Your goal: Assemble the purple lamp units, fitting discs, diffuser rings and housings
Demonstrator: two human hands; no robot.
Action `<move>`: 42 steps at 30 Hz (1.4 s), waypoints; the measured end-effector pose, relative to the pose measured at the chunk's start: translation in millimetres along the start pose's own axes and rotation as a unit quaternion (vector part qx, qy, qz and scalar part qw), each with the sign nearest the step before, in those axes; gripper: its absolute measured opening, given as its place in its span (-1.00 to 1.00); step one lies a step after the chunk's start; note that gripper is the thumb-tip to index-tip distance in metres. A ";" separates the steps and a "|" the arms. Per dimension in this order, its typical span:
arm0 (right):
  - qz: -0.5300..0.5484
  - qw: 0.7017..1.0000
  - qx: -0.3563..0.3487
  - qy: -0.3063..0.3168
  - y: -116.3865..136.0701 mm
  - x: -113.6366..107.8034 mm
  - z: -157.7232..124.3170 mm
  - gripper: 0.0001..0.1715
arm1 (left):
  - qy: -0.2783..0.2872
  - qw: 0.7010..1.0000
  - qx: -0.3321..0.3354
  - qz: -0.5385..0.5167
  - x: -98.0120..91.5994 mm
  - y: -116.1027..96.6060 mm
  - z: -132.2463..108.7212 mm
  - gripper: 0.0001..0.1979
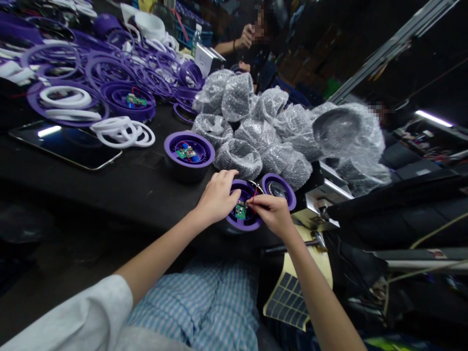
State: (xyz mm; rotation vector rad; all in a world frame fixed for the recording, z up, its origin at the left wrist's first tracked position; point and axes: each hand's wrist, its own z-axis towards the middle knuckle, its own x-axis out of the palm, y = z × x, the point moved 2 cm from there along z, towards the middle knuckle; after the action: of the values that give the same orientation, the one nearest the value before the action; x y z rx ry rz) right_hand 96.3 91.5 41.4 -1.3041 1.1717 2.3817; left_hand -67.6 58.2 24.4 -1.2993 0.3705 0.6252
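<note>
A dark counter runs across a dim room, lit by a strip light far to the right. Its far left is heaped with purple rings, and its middle with bubble-wrapped bundles stacked against one another. A co-worker's hand is raised beyond the bundles. Both of the person's forearms reach up from the lower edge and converge at the counter's near edge, the left one bare from a white sleeve, the right one crossing a yellowish sheet printed with dark squares. A tablet lies flat at the left, with loose white rings just beside it. An open purple shell sits at the near edge between the hands, just in front of the bundles. A second shell stands to its left, apart from it, and a third is just beside it on the right, next to a metal device. The left hand is palm down, fingers curled over the shell's far-left rim and gripping it. The right hand is bent inward at the wrist, thumb and forefinger pinched on a red wire over the small green board inside the shell.
</note>
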 end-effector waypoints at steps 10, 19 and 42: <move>0.007 0.999 0.004 0.041 4.4 -3.8 4.0 -0.84 | 0.035 0.999 -0.012 0.027 11.3 -2.3 0.6 -0.53; -0.015 0.988 0.095 -0.120 5.0 4.8 -8.5 -0.93 | 0.023 0.999 -0.010 0.028 12.2 -1.4 -0.9 -0.43; -0.092 0.935 0.338 -0.048 15.0 -0.5 12.8 -0.47 | 0.025 0.998 -0.049 -0.013 7.7 -5.3 1.5 -0.50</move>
State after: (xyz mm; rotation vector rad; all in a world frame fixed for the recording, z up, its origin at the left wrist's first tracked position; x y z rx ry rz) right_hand 81.1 90.6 53.9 -0.9881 1.5586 1.6480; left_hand -58.4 60.6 24.4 -1.4136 0.3663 0.5968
